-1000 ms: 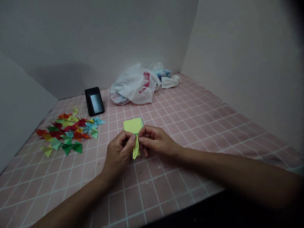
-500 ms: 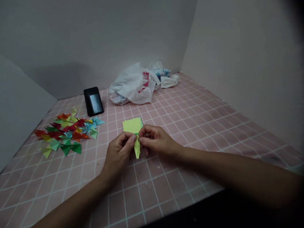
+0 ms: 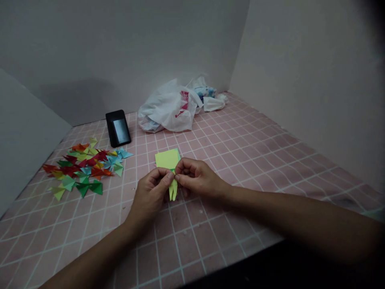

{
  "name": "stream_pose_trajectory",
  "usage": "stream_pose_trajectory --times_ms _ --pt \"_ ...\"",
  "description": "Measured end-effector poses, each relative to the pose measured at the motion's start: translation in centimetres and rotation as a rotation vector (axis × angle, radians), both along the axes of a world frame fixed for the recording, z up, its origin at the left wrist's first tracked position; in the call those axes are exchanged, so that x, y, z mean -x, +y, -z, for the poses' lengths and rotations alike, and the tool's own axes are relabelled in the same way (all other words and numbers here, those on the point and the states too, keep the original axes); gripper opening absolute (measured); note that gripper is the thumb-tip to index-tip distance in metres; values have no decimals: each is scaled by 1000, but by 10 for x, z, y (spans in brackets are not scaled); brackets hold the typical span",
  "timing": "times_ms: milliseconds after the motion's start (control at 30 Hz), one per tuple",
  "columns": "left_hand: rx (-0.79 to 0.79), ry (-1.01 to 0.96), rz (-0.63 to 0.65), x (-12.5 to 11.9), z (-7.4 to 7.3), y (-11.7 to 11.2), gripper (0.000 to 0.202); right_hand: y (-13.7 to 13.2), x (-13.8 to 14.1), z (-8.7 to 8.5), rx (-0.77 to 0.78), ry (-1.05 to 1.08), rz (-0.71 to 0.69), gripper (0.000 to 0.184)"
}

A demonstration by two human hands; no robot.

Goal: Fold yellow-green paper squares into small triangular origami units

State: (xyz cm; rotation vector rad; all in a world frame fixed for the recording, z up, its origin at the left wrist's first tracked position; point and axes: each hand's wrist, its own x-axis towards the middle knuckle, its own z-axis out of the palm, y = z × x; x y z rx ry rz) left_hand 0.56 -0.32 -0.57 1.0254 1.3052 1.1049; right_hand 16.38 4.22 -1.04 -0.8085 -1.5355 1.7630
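On the pink surface [image 3: 210, 241], your left hand [image 3: 149, 196] and right hand [image 3: 195, 178] pinch yellow folded paper [image 3: 173, 189] — multicoloured paper triangles [image 3: 81, 170] lie finished nearby.

Pale grey walls [image 3: 120, 48] on three sides, pink grid-lined surface [image 3: 255, 168], dim light

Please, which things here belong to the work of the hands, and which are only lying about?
Belonging: left hand, right hand, both pinching yellow paper; probably the coloured paper triangles.

Lying about: black device, plastic bag, crumpled white item.
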Motion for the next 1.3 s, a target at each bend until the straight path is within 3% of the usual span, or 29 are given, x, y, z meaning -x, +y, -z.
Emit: stream_pose_trajectory --times_ms 333,567,900,1300 --pt "6 58 100 1 1 0 27 4 -3 -3 1 26 -5 9" --pt "36 3 93 0 -3 0 25 4 -3 -2 -6 41 13 13" --pt "58 -8 83 6 -5 3 26 10 -5 5 144 198 -89 10" --pt "71 -113 81 5 -6 2 25 14 -4 8 127 224 -122 17"
